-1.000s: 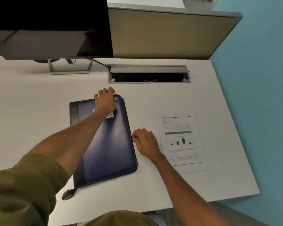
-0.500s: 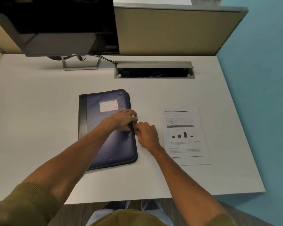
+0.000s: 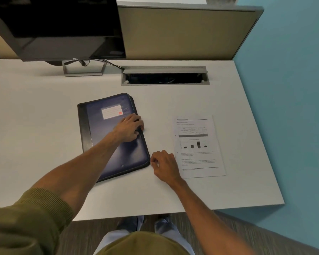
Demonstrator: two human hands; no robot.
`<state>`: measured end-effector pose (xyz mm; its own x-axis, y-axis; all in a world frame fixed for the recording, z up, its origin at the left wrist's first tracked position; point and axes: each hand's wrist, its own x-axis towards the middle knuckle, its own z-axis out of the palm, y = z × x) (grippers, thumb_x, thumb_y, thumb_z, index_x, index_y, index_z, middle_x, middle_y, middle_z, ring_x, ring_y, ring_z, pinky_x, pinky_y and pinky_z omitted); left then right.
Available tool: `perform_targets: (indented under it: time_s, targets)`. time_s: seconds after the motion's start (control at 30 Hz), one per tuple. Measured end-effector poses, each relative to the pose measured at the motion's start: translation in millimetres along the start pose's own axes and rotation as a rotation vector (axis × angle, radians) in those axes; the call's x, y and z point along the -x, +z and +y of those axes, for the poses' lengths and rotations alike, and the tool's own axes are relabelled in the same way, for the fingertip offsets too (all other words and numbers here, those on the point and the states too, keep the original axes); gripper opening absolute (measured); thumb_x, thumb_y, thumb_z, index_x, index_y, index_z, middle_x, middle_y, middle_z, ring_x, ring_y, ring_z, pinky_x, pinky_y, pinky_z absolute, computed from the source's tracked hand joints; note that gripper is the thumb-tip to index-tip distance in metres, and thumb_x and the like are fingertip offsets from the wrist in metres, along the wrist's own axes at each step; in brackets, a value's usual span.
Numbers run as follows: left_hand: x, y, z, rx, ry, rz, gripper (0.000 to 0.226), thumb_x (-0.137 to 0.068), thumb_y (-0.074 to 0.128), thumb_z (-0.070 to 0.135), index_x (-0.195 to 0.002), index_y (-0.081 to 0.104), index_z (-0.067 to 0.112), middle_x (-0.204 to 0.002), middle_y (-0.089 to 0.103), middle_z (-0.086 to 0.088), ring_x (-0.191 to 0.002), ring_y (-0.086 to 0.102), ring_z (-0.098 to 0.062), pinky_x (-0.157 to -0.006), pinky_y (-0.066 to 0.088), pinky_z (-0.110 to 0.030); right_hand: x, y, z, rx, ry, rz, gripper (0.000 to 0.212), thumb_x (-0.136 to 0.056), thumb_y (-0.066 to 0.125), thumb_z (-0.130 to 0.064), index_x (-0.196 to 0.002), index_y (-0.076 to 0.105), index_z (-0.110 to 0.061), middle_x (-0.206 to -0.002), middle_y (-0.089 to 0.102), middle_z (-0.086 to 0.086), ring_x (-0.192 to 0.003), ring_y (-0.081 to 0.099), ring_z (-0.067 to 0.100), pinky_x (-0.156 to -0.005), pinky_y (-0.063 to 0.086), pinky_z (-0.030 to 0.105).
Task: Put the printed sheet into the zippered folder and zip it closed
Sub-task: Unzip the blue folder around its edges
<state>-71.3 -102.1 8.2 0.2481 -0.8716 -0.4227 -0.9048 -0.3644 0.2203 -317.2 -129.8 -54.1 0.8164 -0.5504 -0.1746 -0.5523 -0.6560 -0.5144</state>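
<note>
The dark blue zippered folder [image 3: 107,140] lies flat on the white desk, a white label on its cover. My left hand [image 3: 130,128] rests on the folder's right side, fingers curled over its right edge. My right hand [image 3: 164,162] sits at the folder's near right corner. Its thumb and fingers are pinched together against the zip there; the zipper pull is hidden between them. The printed sheet [image 3: 197,146], with a table and a bar chart, lies flat on the desk just right of my right hand, outside the folder.
A black monitor [image 3: 59,28] on a stand stands at the back left. An open cable slot [image 3: 164,78] is sunk into the desk behind the folder. A beige partition [image 3: 182,32] closes the back. The desk's right edge [image 3: 261,144] borders a blue wall.
My right hand has slid along the folder's right edge from its middle toward me, down to the near right corner. My left hand has stayed on the right edge.
</note>
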Motion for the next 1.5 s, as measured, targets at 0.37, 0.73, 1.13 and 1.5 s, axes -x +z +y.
perform_targets:
  time_s: [0.37,0.73,1.13,1.5]
  targets:
    - [143,72,-37,0.548,-0.907,0.339,0.081,-0.100,0.068,0.051,-0.161,0.029,0.016,-0.161,0.034,-0.023,-0.148,0.041,-0.050,-0.117,0.044,-0.065,18,19,-20,0.016,0.096,0.174,0.014,-0.105,0.058,-0.025,-0.103,0.069,-0.018,-0.101,0.072,-0.002,-0.096,0.063,0.018,-0.085,0.051,0.039]
    - [171,83,-59,0.606,-0.836,0.156,0.087,-0.102,0.061,0.061,-0.164,0.019,0.016,-0.149,0.057,-0.026,-0.131,0.060,-0.051,-0.111,0.051,-0.057,55,69,-93,-0.090,0.316,0.401,0.011,-0.099,0.068,-0.019,-0.092,0.073,-0.014,-0.086,0.074,0.003,-0.073,0.064,0.019,-0.068,0.051,0.036]
    - [189,84,-69,0.788,-0.713,0.205,0.080,-0.103,0.069,0.041,-0.164,0.023,0.015,-0.153,0.056,-0.020,-0.129,0.064,-0.048,-0.105,0.059,-0.058,58,141,-188,-0.074,0.135,0.230,0.018,-0.103,0.064,-0.035,-0.114,0.074,-0.024,-0.109,0.076,-0.008,-0.094,0.068,0.008,-0.087,0.054,0.028]
    - [193,88,-72,0.775,-0.682,0.210,0.074,-0.103,0.071,0.040,-0.156,0.029,0.008,-0.148,0.060,-0.020,-0.128,0.065,-0.044,-0.108,0.055,-0.053,61,155,-201,-0.169,0.202,0.280,0.011,-0.101,0.069,-0.025,-0.108,0.075,-0.019,-0.103,0.077,-0.005,-0.088,0.070,0.010,-0.087,0.060,0.029]
